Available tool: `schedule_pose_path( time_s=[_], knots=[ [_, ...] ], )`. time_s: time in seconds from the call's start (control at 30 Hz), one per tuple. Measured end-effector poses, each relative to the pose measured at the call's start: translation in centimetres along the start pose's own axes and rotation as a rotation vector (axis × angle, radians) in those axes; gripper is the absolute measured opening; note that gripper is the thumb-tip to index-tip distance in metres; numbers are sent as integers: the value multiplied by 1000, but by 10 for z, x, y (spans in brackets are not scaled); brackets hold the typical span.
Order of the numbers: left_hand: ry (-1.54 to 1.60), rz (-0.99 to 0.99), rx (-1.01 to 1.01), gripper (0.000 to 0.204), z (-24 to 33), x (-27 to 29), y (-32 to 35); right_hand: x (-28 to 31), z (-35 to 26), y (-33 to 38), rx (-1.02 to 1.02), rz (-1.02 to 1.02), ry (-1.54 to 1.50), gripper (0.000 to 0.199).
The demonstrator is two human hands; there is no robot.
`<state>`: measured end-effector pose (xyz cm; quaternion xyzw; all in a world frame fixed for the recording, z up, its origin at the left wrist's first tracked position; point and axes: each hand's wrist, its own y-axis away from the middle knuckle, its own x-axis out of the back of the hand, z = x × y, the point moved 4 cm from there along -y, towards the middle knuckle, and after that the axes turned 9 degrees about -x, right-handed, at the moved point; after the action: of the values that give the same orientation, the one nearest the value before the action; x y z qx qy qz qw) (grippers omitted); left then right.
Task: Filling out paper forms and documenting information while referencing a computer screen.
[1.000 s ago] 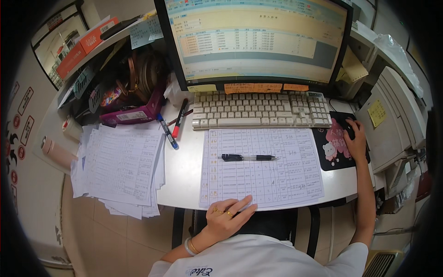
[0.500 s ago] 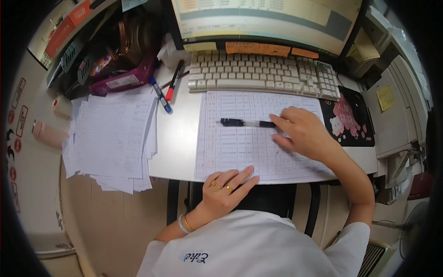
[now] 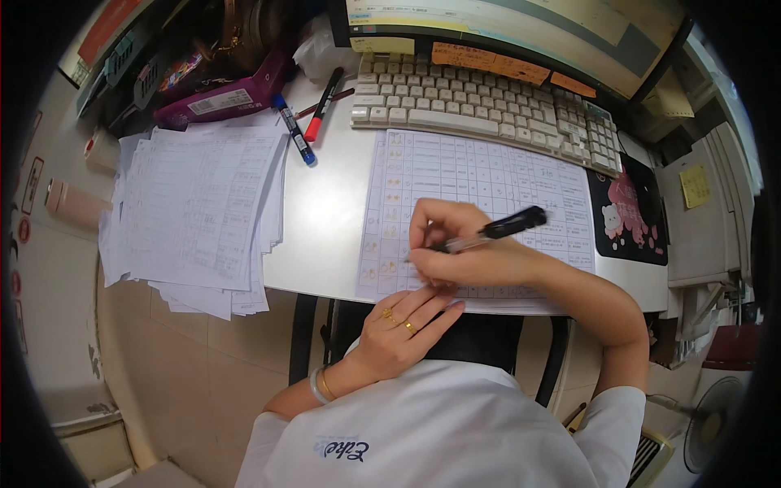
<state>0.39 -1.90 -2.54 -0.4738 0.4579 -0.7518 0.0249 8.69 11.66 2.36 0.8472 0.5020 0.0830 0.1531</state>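
My right hand (image 3: 464, 252) is closed around a black-and-clear pen (image 3: 514, 223), its tip end pointing down and left over a printed table sheet (image 3: 472, 175). Whether the tip touches the paper I cannot make out. The sheet has ruled rows, with small pictures down its left side. My left hand (image 3: 403, 327), wearing two gold rings, lies with fingers stretched out at the sheet's near edge, just below the right hand. It holds nothing.
A keyboard (image 3: 480, 114) sits beyond the sheet, under a monitor (image 3: 521, 24). To the right is a dark mouse pad (image 3: 625, 215). On the left are stacked papers (image 3: 191, 211), a blue marker (image 3: 293, 130), a red-and-black marker (image 3: 324, 106) and a purple box (image 3: 224, 99).
My right hand has picked the pen up off the sheet and moved left and nearer, now gripping it in a writing hold. The left hand stays by the near edge. The view has shifted slightly.
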Motion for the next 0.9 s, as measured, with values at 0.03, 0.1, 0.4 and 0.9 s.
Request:
schedule_pose_path(
  time_s=[0.03, 0.1, 0.4, 0.9],
  knots=[
    [0, -1, 5, 31, 0, 0, 0, -1, 7, -7, 57, 44, 130, 16],
    [16, -17, 18, 32, 0, 0, 1, -3, 12, -10, 12, 102, 161, 28],
    [16, 0, 49, 28, -1, 1, 2, -3, 16, -14, 102, 246, 387, 31],
    [24, 58, 101, 36, 1, 7, 16, 8, 13, -11, 132, 295, 242, 25]
  ],
)
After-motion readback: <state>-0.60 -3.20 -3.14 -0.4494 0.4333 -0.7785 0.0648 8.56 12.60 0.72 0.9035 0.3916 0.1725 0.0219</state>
